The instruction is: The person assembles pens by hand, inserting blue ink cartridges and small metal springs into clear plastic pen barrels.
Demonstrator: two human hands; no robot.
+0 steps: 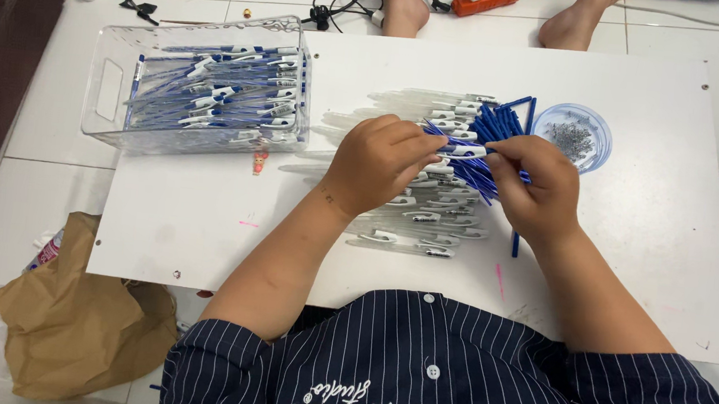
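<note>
- White tiles are showing all around a low white rectangular board [202, 214] lying on the floor, and a person in a dark pinstriped shirt is leaning over it.
- Left hand [376, 164] is pinching a clear plastic pen barrel with a white clip [465, 151] between thumb and fingers, fingers curled narrow.
- Right hand [536, 187] is gripping the same barrel's other end, fingertips closed tight on it.
- Beneath the hands, a row of empty clear pen barrels [427, 225] is lying on the board, touching a heap of thin blue ink refills [496, 123].
- Just beside the refills, a shallow round clear dish of tiny metal springs [575, 136] is sitting.
- Further left, a clear plastic bin [109, 89] is holding assembled blue pens.
- Crumpled brown paper bag [81, 316] is resting on the tiles, well apart.
</note>
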